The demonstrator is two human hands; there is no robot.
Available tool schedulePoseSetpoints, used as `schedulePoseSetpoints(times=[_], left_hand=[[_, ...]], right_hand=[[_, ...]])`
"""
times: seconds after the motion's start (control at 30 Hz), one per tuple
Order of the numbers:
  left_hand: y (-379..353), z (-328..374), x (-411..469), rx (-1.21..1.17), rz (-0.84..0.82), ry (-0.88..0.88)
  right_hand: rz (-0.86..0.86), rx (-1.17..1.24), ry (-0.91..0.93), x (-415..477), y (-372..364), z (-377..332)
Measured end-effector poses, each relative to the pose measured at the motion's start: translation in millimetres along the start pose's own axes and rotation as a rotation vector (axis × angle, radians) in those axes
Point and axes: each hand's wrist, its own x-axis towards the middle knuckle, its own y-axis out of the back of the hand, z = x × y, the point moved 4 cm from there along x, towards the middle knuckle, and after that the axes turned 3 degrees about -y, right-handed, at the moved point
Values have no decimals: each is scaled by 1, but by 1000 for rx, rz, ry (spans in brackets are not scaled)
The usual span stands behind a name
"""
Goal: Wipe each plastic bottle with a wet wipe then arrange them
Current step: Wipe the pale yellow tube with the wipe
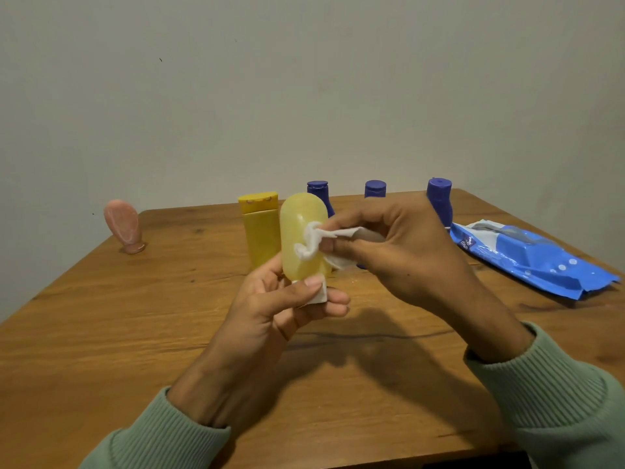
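The yellow bottle (302, 236) is held above the worktop (135, 333), pinched at its white cap by the left hand (280, 309) — the right hand (395, 248) pinches a wet wipe (318, 243) against it. It looks light, smooth, probably slippery when wet — best gripped by the cap.

Dim, warm indoor light, probably from above. Hands threw soft shadows on the table (101, 333) toward its near edge. Slight overall softness, mild wide-angle bend at table edges. Faint glare on blue wipes pack (541, 262).

Wet wipe (316, 243) against yellow bottle (301, 238)
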Motion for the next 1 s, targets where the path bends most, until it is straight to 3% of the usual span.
schedulePoseSetpoints(times=[0.1,0.27,0.37,0.67,0.87,1.0], left_hand=[[0,0,0,-95,0,24],[-6,1,-2,-170,-103,80],[-4,0,-1,-205,-105,88],[0,4,2,-245,-82,42],[-2,4,0,-172,-104,62],[-1,5,0,-174,-72,38]], right_hand=[[-116,-13,-7,0,-1,0],[115,62,-4,1,6,3],[154,64,-26,0,6,5],[-125,1,-36,-4,2,-4],[87,137,-48,-2,4,2],[-28,106,-42,-3,2,-4]])
